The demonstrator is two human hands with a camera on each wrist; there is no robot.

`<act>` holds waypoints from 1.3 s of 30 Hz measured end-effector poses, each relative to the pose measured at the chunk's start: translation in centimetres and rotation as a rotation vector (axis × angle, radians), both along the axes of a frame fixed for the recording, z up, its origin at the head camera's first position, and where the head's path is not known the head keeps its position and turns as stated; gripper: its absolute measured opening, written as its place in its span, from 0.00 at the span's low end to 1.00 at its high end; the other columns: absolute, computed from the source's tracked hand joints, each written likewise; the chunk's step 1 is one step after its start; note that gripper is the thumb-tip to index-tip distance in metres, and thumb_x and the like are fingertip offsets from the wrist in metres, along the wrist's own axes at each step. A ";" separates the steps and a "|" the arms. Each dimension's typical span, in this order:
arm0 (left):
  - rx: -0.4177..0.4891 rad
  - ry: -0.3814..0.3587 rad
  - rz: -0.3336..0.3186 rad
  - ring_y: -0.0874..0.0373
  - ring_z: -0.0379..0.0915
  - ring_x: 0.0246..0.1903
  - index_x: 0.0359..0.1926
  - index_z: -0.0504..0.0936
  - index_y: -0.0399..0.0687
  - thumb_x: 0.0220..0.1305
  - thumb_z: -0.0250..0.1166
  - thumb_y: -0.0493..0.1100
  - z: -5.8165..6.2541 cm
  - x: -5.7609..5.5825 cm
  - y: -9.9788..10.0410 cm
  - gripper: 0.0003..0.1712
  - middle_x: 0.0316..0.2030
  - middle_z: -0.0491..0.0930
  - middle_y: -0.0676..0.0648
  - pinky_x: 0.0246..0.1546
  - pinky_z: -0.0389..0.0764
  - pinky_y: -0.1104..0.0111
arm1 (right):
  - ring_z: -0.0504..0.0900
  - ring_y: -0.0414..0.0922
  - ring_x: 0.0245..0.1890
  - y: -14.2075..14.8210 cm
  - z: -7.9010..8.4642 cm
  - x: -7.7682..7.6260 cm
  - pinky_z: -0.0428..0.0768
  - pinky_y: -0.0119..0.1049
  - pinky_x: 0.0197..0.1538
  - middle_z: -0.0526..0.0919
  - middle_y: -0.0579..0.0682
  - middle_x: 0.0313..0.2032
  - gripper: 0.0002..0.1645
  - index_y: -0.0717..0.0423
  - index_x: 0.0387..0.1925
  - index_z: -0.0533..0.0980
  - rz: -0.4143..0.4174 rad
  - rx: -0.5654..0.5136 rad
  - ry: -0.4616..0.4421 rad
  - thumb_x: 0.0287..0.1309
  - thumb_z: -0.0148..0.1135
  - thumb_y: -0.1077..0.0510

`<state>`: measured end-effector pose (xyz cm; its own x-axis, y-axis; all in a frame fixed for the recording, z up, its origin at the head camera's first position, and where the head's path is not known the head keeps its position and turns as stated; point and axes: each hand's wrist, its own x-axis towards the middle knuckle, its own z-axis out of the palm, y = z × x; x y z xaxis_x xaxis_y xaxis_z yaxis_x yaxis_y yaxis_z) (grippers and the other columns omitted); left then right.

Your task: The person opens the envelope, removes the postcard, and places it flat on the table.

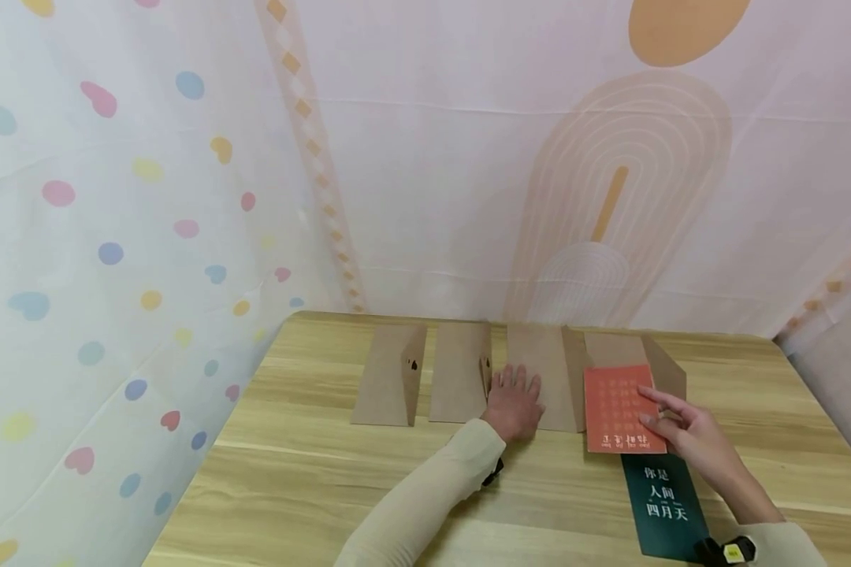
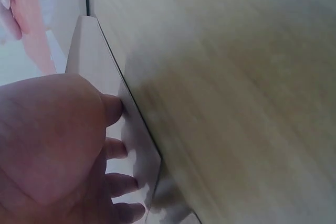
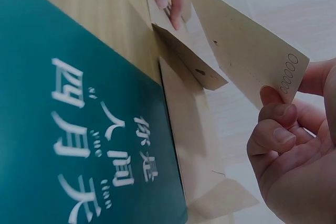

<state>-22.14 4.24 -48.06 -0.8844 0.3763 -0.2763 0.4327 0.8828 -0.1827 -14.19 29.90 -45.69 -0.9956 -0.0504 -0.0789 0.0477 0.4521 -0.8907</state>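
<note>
My left hand (image 1: pixel 514 403) rests with fingers spread on a brown paper envelope (image 1: pixel 549 378), third from the left in a row; its flap stands out on the right. In the left wrist view, its fingertips (image 2: pixel 123 182) press on the envelope near its edge. My right hand (image 1: pixel 702 441) pinches a red card (image 1: pixel 620 409) with pale writing between thumb and fingers. The card's plain tan back (image 3: pixel 247 40) shows in the right wrist view, a line of small circles at one end. It overlaps the rightmost brown envelope (image 1: pixel 610 346), whose flap is open.
Two more brown envelopes, one at the far left (image 1: pixel 383 378) and one beside it (image 1: pixel 456 378), have dark marks on their flaps. A dark green card (image 1: pixel 663 512) with white characters lies in front of the right envelope. Behind the wooden table (image 1: pixel 291 488) hangs a patterned cloth (image 1: pixel 432 197).
</note>
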 end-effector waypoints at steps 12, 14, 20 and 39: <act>0.033 -0.037 0.015 0.50 0.39 0.77 0.79 0.46 0.65 0.77 0.35 0.63 -0.5 -0.5 -0.3 0.34 0.79 0.43 0.51 0.74 0.49 0.58 | 0.61 0.39 0.15 -0.2 -0.4 1.2 0.67 0.41 0.22 0.61 0.42 0.15 0.36 0.63 0.72 0.61 0.094 -0.054 -0.032 0.69 0.60 0.53; 0.035 -0.043 0.018 0.50 0.39 0.77 0.79 0.45 0.65 0.77 0.34 0.63 -0.5 -0.5 -0.3 0.34 0.79 0.42 0.51 0.75 0.49 0.58 | 0.62 0.39 0.15 -0.3 -0.5 1.3 0.67 0.42 0.22 0.61 0.41 0.14 0.36 0.63 0.72 0.61 0.114 -0.059 -0.041 0.69 0.60 0.54; 0.063 -0.056 0.027 0.51 0.38 0.78 0.79 0.45 0.65 0.77 0.35 0.64 -0.4 -0.7 -0.6 0.34 0.79 0.42 0.52 0.75 0.49 0.57 | 0.74 0.36 0.21 -0.8 -0.7 1.7 0.75 0.37 0.24 0.77 0.47 0.28 0.36 0.67 0.71 0.62 0.194 -0.079 -0.044 0.68 0.61 0.56; 0.051 -0.057 0.013 0.52 0.39 0.77 0.79 0.46 0.67 0.78 0.37 0.59 -0.1 -0.7 -0.6 0.32 0.79 0.42 0.53 0.74 0.50 0.58 | 0.62 0.34 0.16 -1.8 -2.4 2.7 0.62 0.38 0.19 0.62 0.39 0.18 0.32 0.77 0.66 0.63 0.384 -0.140 -0.021 0.67 0.60 0.64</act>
<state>-22.88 3.67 -48.12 -0.8726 0.3799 -0.3071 0.4299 0.8957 -0.1133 -11.48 28.15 -48.04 -0.9005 -0.4299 -0.0655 -0.0819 0.3156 -0.9454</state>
